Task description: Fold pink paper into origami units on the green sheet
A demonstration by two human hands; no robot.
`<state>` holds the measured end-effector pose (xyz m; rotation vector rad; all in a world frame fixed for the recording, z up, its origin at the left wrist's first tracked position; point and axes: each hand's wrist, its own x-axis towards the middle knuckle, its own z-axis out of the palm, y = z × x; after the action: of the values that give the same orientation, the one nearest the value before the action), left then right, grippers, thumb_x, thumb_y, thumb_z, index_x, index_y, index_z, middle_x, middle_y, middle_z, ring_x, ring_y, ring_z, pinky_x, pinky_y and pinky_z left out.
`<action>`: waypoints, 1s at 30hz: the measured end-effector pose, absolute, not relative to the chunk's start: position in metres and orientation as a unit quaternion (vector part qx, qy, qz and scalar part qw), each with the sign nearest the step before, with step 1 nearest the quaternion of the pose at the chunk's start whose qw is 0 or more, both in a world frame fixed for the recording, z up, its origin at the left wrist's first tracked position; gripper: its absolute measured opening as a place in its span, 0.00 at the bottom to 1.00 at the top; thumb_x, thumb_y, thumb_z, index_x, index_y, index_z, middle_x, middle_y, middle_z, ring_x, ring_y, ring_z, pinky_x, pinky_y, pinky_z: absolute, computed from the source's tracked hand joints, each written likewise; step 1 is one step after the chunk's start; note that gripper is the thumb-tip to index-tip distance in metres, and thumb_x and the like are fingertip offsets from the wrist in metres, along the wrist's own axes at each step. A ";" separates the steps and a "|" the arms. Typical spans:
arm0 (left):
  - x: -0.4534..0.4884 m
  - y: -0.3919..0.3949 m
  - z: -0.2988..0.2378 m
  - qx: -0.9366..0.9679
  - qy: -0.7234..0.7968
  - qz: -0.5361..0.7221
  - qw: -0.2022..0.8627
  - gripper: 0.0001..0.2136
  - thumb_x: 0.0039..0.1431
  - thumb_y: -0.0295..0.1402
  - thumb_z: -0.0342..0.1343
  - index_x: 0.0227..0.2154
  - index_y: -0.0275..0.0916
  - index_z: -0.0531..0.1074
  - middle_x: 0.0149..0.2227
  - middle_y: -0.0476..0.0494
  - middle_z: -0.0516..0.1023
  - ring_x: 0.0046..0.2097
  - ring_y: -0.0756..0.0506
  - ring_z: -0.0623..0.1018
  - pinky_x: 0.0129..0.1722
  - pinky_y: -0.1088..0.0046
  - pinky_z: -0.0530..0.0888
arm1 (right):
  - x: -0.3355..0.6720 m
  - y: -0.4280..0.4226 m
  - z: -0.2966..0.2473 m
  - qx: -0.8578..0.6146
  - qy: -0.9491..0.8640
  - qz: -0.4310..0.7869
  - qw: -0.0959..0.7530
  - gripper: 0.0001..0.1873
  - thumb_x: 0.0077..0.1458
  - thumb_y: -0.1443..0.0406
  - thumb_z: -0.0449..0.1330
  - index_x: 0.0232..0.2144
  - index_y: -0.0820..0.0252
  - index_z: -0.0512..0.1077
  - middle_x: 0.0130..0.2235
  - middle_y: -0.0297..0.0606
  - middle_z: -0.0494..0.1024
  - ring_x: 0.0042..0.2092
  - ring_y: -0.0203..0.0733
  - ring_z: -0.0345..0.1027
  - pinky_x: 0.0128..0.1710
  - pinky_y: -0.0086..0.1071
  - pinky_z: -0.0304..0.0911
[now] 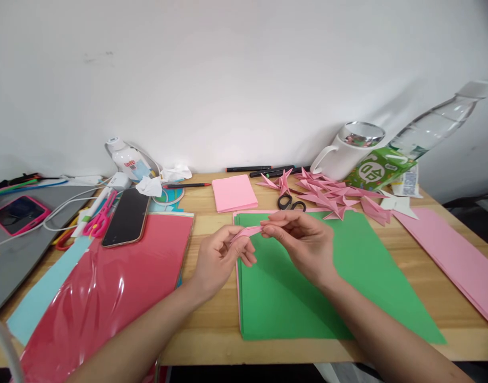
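Note:
Between my two hands, above the green paper sheets (327, 287), is a small piece of folded pink paper (250, 232). My left hand (220, 258) is closed on its left end, thumb in front and fingers partly behind. The fingertips of my right hand (302, 242) pinch the pointed right end. Part of the fold is hidden by my left fingers. Just beyond my right hand lie black-handled scissors (286, 204), their blades out of sight. Several folded pink paper pieces (324, 191) are heaped behind, and a stack of square pink paper (235, 192) lies nearby.
Left of my arm are a red plastic-wrapped paper pack (140, 271), a phone (126, 217) and pink scissors (100, 215). At the back right stand a white mug (343, 154), a green carton (377, 170) and a tilted clear bottle (439, 125). Long pink sheets (455, 255) lie right.

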<state>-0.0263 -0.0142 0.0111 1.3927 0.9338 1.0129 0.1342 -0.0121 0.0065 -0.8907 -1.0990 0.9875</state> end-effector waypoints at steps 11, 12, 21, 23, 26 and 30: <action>-0.025 -0.013 0.010 0.576 0.447 0.398 0.557 0.06 0.53 0.33 0.57 0.32 0.35 0.70 0.23 0.50 0.74 0.23 0.52 0.74 0.22 0.79 0.72 | 0.137 -0.005 -0.003 -0.392 -0.552 0.521 0.520 0.05 0.47 0.65 0.66 0.29 0.59 0.77 0.27 0.34 0.77 0.27 0.33 0.69 0.28 0.27 0.68; -0.024 -0.013 0.011 0.568 0.446 0.406 0.561 0.07 0.53 0.33 0.58 0.32 0.35 0.70 0.23 0.50 0.75 0.22 0.52 0.74 0.22 0.79 0.72 | 0.138 -0.005 -0.004 -0.395 -0.548 0.520 0.522 0.05 0.48 0.65 0.65 0.30 0.59 0.77 0.27 0.34 0.77 0.27 0.33 0.69 0.27 0.26 0.68; -0.025 -0.013 0.014 0.545 0.442 0.418 0.578 0.05 0.50 0.31 0.60 0.27 0.33 0.74 0.19 0.50 0.75 0.21 0.51 0.75 0.21 0.79 0.73 | 0.136 -0.008 -0.004 -0.384 -0.558 0.509 0.531 0.08 0.45 0.63 0.67 0.31 0.57 0.76 0.31 0.36 0.78 0.32 0.37 0.72 0.31 0.30 0.71; -0.024 -0.012 0.013 0.534 0.433 0.416 0.596 0.06 0.50 0.31 0.61 0.28 0.33 0.74 0.21 0.48 0.76 0.21 0.51 0.75 0.21 0.78 0.74 | 0.136 -0.008 -0.004 -0.400 -0.559 0.493 0.534 0.07 0.47 0.62 0.66 0.30 0.58 0.76 0.30 0.35 0.78 0.29 0.36 0.71 0.28 0.29 0.70; -0.024 -0.011 0.013 0.519 0.409 0.420 0.622 0.10 0.50 0.34 0.61 0.33 0.32 0.73 0.26 0.45 0.79 0.23 0.49 0.77 0.21 0.75 0.76 | 0.136 -0.008 -0.002 -0.397 -0.591 0.458 0.533 0.06 0.51 0.62 0.63 0.30 0.58 0.76 0.30 0.36 0.76 0.29 0.35 0.70 0.26 0.28 0.68; -0.025 -0.010 0.011 0.513 0.378 0.429 0.640 0.14 0.53 0.38 0.58 0.38 0.32 0.72 0.28 0.42 0.79 0.25 0.47 0.78 0.22 0.72 0.76 | 0.139 -0.007 0.000 -0.375 -0.616 0.443 0.532 0.04 0.53 0.65 0.61 0.32 0.57 0.75 0.31 0.36 0.75 0.32 0.35 0.68 0.28 0.28 0.67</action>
<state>-0.0250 -0.0102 0.0106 1.1704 0.8620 0.9796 0.1390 -0.0065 -0.0005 -0.8952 -1.4692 1.0569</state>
